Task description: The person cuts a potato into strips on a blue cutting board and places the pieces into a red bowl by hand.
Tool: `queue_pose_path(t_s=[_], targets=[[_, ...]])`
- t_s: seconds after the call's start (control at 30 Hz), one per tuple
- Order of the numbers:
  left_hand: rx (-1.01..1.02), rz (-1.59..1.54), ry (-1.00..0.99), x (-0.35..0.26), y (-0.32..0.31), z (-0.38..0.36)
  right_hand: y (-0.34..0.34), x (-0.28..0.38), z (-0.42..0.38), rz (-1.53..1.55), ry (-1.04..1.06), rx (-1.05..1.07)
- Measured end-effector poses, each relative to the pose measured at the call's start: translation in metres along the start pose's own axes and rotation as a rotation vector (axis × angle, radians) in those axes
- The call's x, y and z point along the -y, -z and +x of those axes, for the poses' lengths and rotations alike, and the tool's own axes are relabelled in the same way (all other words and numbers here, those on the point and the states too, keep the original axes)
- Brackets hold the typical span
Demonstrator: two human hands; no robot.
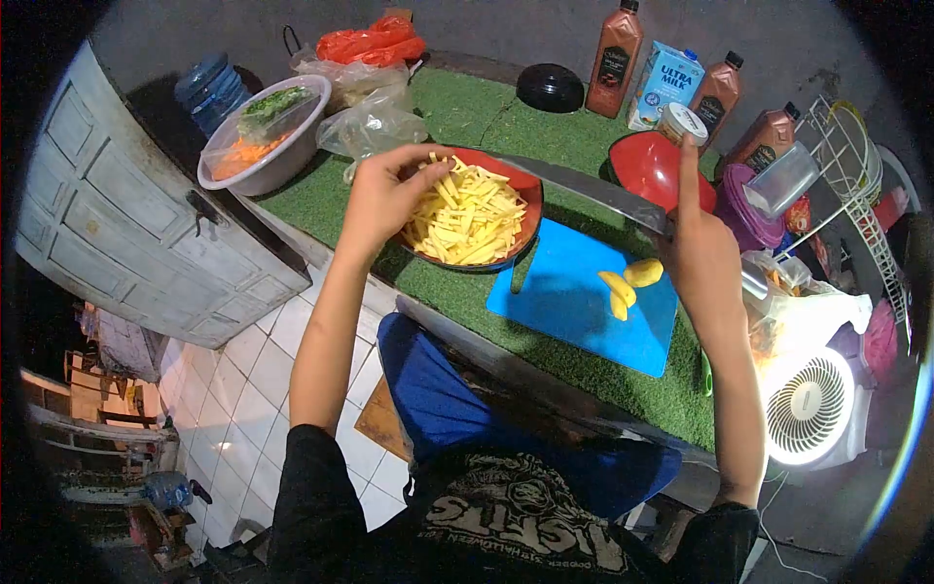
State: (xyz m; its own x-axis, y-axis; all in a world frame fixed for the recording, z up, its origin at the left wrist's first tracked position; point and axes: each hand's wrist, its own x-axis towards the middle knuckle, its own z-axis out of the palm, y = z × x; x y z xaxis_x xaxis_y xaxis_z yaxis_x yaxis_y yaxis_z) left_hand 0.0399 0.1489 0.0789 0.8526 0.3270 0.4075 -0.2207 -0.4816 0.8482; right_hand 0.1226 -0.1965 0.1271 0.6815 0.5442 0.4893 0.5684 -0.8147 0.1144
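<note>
Thin pale-yellow potato strips point(472, 214) fill a red bowl with a dark outside point(530, 190). At its left rim my left hand point(399, 190) has thumb and fingers pinched together over strips. My right hand point(696, 238) is wrapped round the handle end of a large knife point(574, 187), index finger stretched out. The blade points left, over the bowl's right rim. Below the knife lies a blue cutting board point(584, 321) with a few peeled potato pieces point(618, 292) near its upper right part. The knife handle is mostly hidden by my right hand.
A basin point(316, 112) of vegetables and plastic bags point(375, 127) stand at the left. Behind are a black round object point(551, 88), brown bottles point(614, 58), a milk carton point(665, 86) and a red bowl point(647, 165). A dish rack point(856, 185) and white fan point(806, 404) are right.
</note>
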Motion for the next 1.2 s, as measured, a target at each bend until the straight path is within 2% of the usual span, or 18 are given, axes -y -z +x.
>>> queue_pose_path(t_s=[0.17, 0.23, 0.37, 0.57, 0.63, 0.77, 0.83, 0.9, 0.97, 1.03, 1.13, 1.2], targets=[[0.047, -0.049, -0.013, 0.0, -0.001, 0.005, 0.0, -0.014, -0.011, 0.079, -0.102, 0.058], [0.058, -0.011, 0.046, -0.01, -0.003, 0.004, 0.004, -0.016, -0.016, 0.115, -0.115, 0.065], [0.127, 0.131, 0.019, -0.023, -0.003, 0.008, 0.008, -0.02, -0.023, 0.191, -0.201, 0.08], [0.048, 0.235, 0.029, -0.027, -0.007, 0.013, 0.01, -0.025, -0.032, 0.278, -0.255, 0.093], [0.073, 0.516, -0.165, -0.018, -0.003, 0.014, 0.011, -0.027, -0.036, 0.282, -0.277, 0.104], [0.124, 0.59, -0.299, -0.021, 0.009, -0.002, 0.014, -0.032, -0.042, 0.303, -0.247, 0.112], [0.188, 0.742, -0.385, -0.02, 0.018, -0.011, 0.015, -0.033, -0.045, 0.315, -0.274, 0.13], [0.214, 0.753, -0.321, -0.026, 0.019, -0.023, 0.011, -0.036, -0.047, 0.326, -0.301, 0.15], [0.241, 0.761, -0.256, -0.026, 0.02, -0.026, -0.001, -0.042, -0.052, 0.281, -0.242, 0.014], [0.42, 0.673, -0.178, -0.022, 0.023, -0.024, -0.004, -0.043, -0.054, 0.309, -0.228, 0.027], [0.453, 0.7, -0.114, -0.018, 0.019, -0.018, -0.003, -0.041, -0.054, 0.322, -0.264, 0.079], [0.442, 0.689, -0.174, -0.016, 0.02, -0.017, 0.0, -0.04, -0.053, 0.309, -0.318, 0.123]])
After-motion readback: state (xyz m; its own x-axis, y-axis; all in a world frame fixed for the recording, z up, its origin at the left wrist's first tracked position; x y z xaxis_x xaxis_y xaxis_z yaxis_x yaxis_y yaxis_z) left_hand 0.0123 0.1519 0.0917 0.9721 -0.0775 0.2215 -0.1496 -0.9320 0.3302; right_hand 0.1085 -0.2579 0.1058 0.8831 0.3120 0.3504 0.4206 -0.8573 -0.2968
